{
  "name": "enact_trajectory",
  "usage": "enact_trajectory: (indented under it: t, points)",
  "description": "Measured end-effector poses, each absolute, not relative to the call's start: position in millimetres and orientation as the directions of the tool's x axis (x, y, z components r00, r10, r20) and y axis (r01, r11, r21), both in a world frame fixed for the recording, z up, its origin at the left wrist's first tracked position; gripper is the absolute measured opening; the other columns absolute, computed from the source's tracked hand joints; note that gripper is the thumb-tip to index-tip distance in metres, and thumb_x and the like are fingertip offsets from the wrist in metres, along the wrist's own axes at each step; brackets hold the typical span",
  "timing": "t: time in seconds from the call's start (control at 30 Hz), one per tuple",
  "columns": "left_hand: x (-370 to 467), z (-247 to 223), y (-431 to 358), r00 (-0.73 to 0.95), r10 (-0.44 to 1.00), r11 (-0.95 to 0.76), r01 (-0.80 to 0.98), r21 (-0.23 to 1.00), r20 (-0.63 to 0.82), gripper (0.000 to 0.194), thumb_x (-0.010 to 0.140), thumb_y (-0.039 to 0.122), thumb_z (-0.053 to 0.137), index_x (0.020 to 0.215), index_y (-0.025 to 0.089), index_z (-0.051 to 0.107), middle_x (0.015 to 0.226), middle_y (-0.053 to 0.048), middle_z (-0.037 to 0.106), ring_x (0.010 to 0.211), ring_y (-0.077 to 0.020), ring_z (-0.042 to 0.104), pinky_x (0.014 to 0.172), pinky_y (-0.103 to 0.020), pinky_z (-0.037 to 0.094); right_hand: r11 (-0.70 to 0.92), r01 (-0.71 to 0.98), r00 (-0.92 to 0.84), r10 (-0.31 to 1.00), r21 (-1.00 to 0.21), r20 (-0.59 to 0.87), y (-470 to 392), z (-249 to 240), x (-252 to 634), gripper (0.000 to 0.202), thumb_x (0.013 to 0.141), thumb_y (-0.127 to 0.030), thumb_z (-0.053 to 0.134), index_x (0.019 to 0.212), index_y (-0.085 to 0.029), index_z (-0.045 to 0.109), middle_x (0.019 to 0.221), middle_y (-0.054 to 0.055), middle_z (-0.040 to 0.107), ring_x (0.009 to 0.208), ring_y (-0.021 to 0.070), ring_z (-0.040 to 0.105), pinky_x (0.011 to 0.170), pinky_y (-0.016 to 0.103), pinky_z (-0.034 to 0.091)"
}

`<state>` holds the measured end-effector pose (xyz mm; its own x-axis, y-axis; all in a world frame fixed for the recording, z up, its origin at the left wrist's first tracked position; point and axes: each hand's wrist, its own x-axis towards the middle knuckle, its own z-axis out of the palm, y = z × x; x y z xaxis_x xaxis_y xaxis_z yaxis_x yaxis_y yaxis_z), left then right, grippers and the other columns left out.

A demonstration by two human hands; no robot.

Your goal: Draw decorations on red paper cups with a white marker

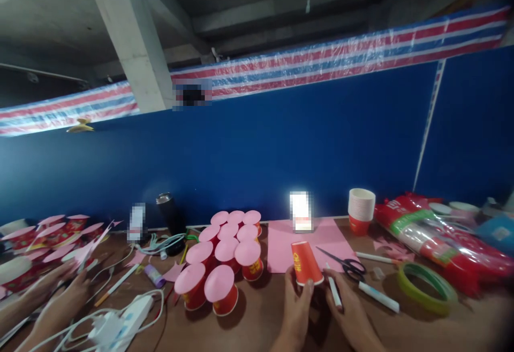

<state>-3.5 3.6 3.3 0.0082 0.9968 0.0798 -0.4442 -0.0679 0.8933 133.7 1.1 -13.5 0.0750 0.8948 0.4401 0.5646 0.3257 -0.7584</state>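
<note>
My left hand [296,301] grips a red paper cup [307,262] with yellow lettering, its wide rim facing down and slightly tilted. Close beside it, my right hand [350,304] is closed around a slim white tube [334,292], whose exact kind I cannot make out. Just beyond both hands lie a pink paper sheet [277,245] and black-handled scissors [353,268]. To the left stand several upside-down red cups [225,307] in rows, each topped by a pink paper disc [219,283]. A second white tube [378,297] rests right of my right hand.
Another person's hands [66,293] work at left with pink paper, near more covered cups [24,238]. A power strip [124,322] with cables lies in front. At right are stacked cups [361,205], a tape roll [426,288] and red plastic packages [431,239]. A blue partition [257,154] stands behind.
</note>
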Motion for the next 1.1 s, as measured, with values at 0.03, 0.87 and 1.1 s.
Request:
enact_trajectory:
  t: [0.03, 0.87, 1.1]
  points:
    - [-4, 5, 2, 0.013, 0.997, -0.069, -0.432, 0.899, 0.082, 0.058, 0.074, 0.044, 0.065, 0.123, 0.018, 0.046, 0.118, -0.014, 0.058, 0.107, -0.0247, 0.057, 0.094, -0.035, 0.043, 0.316, 0.570, 0.069, 0.901, -0.758, 0.428, 1, -15, 135, 0.036, 0.081, -0.034, 0.042, 0.111, -0.020, 0.053, 0.110, 0.011, 0.065, 0.100, 0.0218, 0.063, 0.085, 0.035, 0.052]
    - [-3, 10, 0, -0.001, 0.982, -0.185, -0.248, 0.951, 0.191, 0.058, 0.073, 0.042, 0.065, 0.120, 0.015, 0.044, 0.117, -0.016, 0.057, 0.106, -0.0234, 0.057, 0.093, -0.034, 0.044, 0.363, 0.600, 0.032, 0.880, -0.713, 0.474, 9, -31, 135, 0.041, 0.077, -0.028, 0.042, 0.117, -0.017, 0.050, 0.113, 0.012, 0.063, 0.104, 0.0228, 0.062, 0.087, 0.037, 0.051]
    - [-3, 4, 5, -0.046, 0.975, -0.224, -0.171, 0.959, 0.220, 0.054, 0.073, 0.039, 0.067, 0.117, 0.016, 0.047, 0.115, -0.013, 0.058, 0.103, -0.0212, 0.058, 0.091, -0.034, 0.044, 0.375, 0.593, 0.005, 0.883, -0.712, 0.469, 5, -21, 133, 0.042, 0.076, -0.021, 0.042, 0.117, -0.016, 0.048, 0.109, 0.012, 0.063, 0.099, 0.0219, 0.062, 0.083, 0.035, 0.051]
